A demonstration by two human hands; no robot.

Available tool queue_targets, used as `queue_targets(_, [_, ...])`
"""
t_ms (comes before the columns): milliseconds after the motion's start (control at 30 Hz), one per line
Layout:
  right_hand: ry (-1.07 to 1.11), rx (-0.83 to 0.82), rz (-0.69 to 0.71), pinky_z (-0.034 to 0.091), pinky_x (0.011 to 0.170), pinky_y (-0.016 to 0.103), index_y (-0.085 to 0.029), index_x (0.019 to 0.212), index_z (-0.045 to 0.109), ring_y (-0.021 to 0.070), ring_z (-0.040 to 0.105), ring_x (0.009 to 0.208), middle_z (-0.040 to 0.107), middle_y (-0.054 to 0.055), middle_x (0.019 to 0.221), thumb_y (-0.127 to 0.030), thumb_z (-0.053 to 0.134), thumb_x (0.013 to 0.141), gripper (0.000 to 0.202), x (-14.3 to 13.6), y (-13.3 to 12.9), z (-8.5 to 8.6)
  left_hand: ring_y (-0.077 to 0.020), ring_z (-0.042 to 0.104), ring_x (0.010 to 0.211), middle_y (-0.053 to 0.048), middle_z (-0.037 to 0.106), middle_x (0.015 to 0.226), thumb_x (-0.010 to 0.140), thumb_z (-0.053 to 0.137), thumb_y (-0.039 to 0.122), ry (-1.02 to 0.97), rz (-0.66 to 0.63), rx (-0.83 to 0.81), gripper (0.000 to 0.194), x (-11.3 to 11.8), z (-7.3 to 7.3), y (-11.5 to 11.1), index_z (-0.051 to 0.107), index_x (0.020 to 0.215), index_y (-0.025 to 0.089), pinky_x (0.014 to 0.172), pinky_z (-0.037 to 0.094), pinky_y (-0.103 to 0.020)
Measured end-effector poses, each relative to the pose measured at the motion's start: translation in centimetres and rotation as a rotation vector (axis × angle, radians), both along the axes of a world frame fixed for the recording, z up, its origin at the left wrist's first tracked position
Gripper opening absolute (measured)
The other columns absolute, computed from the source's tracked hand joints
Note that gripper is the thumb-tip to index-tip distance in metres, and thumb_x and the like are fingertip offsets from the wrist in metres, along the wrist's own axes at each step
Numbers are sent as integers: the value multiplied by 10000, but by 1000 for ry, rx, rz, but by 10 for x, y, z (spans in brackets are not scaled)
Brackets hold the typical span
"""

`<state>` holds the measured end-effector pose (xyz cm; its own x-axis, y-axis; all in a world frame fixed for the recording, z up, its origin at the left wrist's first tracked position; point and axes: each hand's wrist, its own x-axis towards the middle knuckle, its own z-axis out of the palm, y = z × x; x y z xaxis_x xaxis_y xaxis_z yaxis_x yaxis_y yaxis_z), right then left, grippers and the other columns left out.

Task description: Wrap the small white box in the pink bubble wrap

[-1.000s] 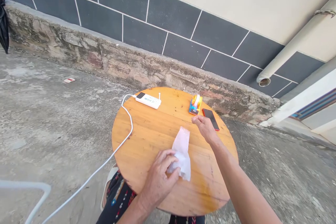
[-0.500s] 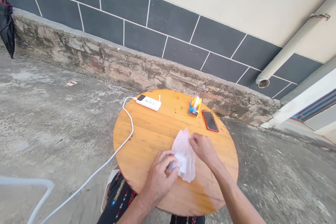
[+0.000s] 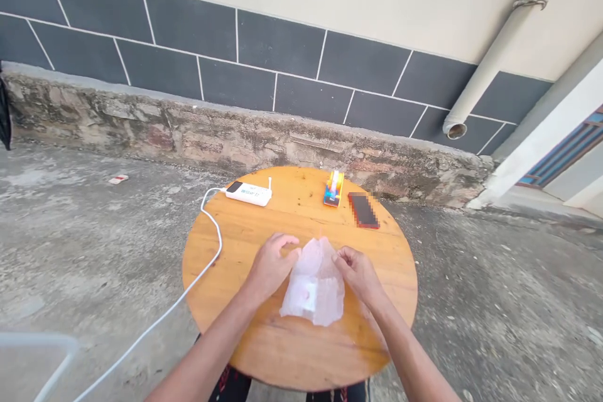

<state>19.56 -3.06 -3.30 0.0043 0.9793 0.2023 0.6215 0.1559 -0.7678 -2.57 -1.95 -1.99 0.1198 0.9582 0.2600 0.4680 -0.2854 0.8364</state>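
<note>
On the round table (image 3: 221, 314) lies a pinkish, see-through plastic bag (image 3: 327, 298). A small white object (image 3: 301, 301) shows through its lower left part; its exact kind is blurred. My left hand (image 3: 273, 267) is at the upper left edge of the bag, its thumb and forefinger curled in at the plastic. At the upper right edge, the bent fingers of my right hand (image 3: 355, 270) pinch the plastic. The bag lies flat and spread between both hands.
A white device (image 3: 249, 193) with a white cable (image 3: 219, 232) sits at the table's back left. At the back right are a tape dispenser (image 3: 333, 188) and a red-edged phone (image 3: 363, 210). Behind the table runs a low stone ledge (image 3: 211, 138) below a tiled wall.
My left hand has moved from over the white object to the bag's upper left edge. The bag now lies wider and flatter, the white object uncovered by fingers. The view has shifted slightly.
</note>
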Motion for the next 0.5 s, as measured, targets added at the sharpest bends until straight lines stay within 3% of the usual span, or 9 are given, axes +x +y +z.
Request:
queue_targets(100, [29, 23, -18, 286, 500, 225, -193, 639, 541, 131, 445, 515, 499, -34, 541, -307, 528, 769, 173, 1, 2, -2, -208, 612, 847, -45, 685, 888, 698, 614, 296, 83, -35, -22, 211, 23, -5, 33, 694, 854, 178, 726, 451, -280])
queue_targets(233, [112, 43, -47, 293, 501, 223, -197, 619, 501, 132, 435, 523, 469, -38, 539, -308, 502, 799, 212, 6, -2, -5, -183, 597, 720, -16, 640, 657, 750, 533, 276, 152, -39, -42, 214, 37, -18, 55, 667, 620, 171, 629, 412, -254])
queue_targets(367, [231, 44, -52, 371, 535, 230, -194, 661, 495, 150, 486, 569, 506, -18, 591, -361, 439, 854, 261, 12, -11, -11, -171, 595, 733, -15, 651, 696, 779, 514, 296, 211, -6, -40, 220, 27, -18, 58, 670, 681, 177, 651, 416, -248])
queue_targets(500, [298, 72, -49, 382, 536, 229, -192, 683, 504, 149, 481, 573, 504, -15, 602, -393, 448, 862, 275, 8, -15, -16, -178, 597, 865, -39, 672, 894, 830, 454, 346, 292, 53, 1, 252, 22, 1, 43, 654, 837, 193, 744, 428, -262])
